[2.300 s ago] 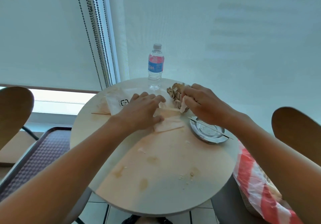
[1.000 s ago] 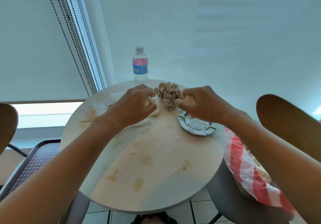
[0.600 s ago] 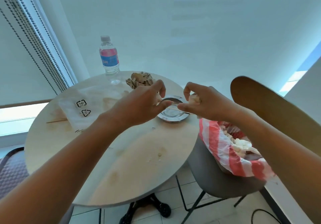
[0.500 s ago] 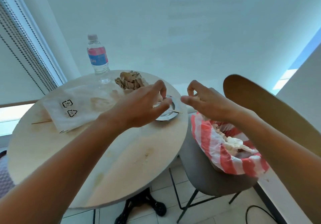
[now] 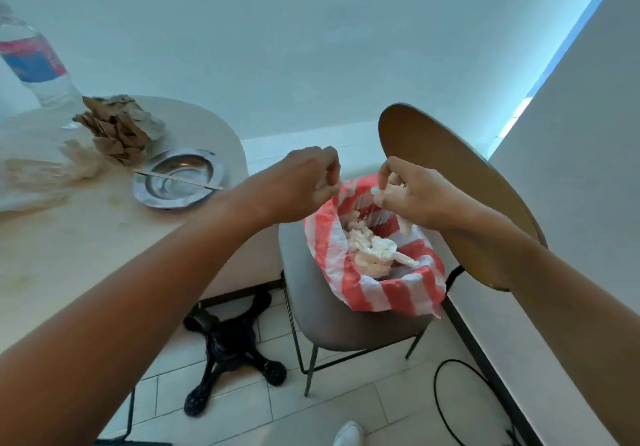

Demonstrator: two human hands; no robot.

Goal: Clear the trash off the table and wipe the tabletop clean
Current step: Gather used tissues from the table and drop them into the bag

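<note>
Below both hands, a red-and-white striped plastic bag [image 5: 360, 293] holding crumpled tissues [image 5: 372, 253] sits on a grey chair [image 5: 332, 328]. The right hand [image 5: 415, 199] pinches a white tissue scrap [image 5: 377, 191] above it. The left hand [image 5: 301, 186] pinches the bag's rim. Further left, on the stained round table [image 5: 86, 237], lie a metal ashtray [image 5: 178, 179], crumpled brown paper [image 5: 117, 127] and a water bottle [image 5: 34, 64].

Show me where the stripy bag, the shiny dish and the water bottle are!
stripy bag [image 5: 360, 293]: head view, front wall.
shiny dish [image 5: 211, 168]: head view, right rim.
water bottle [image 5: 31, 61]: head view, label.
</note>
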